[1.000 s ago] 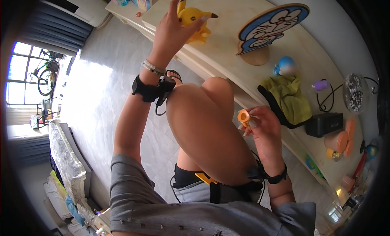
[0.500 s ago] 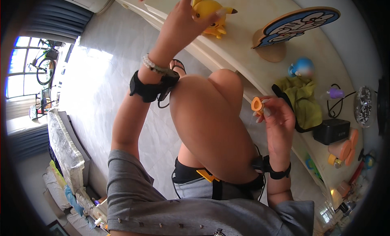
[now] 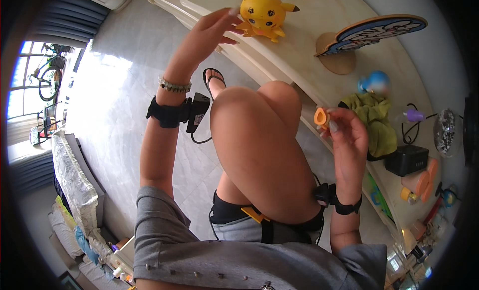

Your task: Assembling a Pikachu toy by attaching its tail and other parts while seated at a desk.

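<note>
Leftmost, the left hand (image 3: 207, 33) reaches up with its fingers spread and loose, its grip holding nothing, the fingertips just short of the yellow plush toy with pointed black-tipped ears (image 3: 263, 13), which sits upright on the long cream-coloured shelf (image 3: 319, 50) just to the right of that hand and much nearer it than the other. Further right, past the raised knee, the right hand (image 3: 347, 140) pinches a small orange plastic piece (image 3: 321, 117) in closed fingertips, near an olive-green cloth bundle (image 3: 373, 121) and a black box (image 3: 406, 159) on the shelf, above pale marble floor (image 3: 115, 105).
</note>
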Tool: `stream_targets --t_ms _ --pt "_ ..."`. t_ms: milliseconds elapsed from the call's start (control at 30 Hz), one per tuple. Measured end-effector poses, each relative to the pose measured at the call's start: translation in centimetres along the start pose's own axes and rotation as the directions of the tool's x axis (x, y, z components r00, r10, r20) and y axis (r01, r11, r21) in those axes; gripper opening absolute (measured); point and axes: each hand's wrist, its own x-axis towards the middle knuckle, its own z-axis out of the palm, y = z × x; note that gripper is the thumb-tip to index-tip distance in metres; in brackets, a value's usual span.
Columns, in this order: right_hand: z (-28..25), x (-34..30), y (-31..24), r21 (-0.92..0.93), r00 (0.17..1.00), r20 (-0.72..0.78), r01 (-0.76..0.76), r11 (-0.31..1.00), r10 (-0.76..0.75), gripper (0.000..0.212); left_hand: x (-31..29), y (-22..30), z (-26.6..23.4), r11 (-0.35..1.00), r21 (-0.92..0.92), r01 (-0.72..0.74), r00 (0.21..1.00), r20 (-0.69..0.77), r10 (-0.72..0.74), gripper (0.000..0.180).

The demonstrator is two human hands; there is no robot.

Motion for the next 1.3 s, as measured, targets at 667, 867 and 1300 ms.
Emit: stream_targets --t_ms 667,867,1300 --pt "0.3 1.4 0.5 -0.026 0.964 0.063 0.261 0.965 -0.259 0.025 3.2 -3.3 1.6 0.815 0.494 -0.304 0.945 0.048 0.323 0.037" --pt "0.5 0.7 -0.1 -0.275 0.935 0.018 0.344 0.898 -0.353 0.028 2.2 -1.5 2.9 0.710 0.573 -0.408 0.885 0.057 0.463 0.037" --pt "-1.0 -1.5 -2.2 -0.030 0.969 0.156 0.198 0.980 -0.191 0.027 -6.8 1.7 1.4 0.987 -0.068 -0.145 0.970 -0.205 0.129 0.038"
